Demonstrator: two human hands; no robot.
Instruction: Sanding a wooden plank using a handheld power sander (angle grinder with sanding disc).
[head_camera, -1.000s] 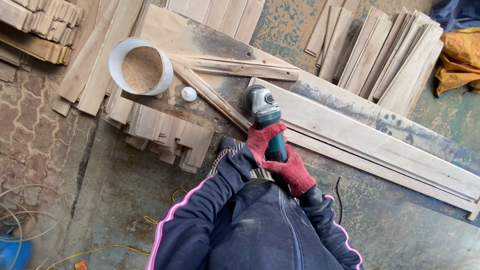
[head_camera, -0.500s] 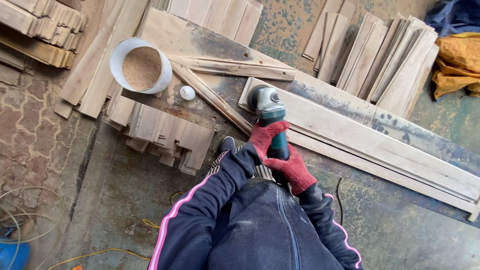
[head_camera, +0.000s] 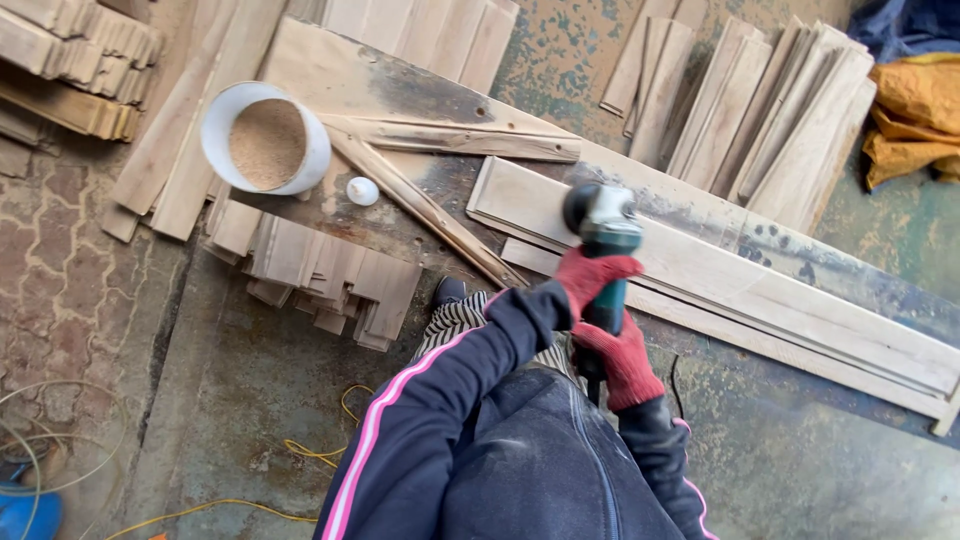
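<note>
From the head camera I see my left hand (head_camera: 590, 275) in a red glove closed around the upper body of the green grinder (head_camera: 606, 240), and my right hand (head_camera: 625, 358) closed around its handle lower down. The grinder's head rests on the long plank (head_camera: 760, 285) lying across the bench (head_camera: 340, 70), though I can't quite tell if the disc touches. A white bucket (head_camera: 265, 140) of sawdust stands well left.

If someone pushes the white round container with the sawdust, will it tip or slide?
The white container looks wide and low, so it would probably slide rather than tip. It seems nearly full of sawdust, so likely heavier than it looks, and a hard shove might spill some.
</note>
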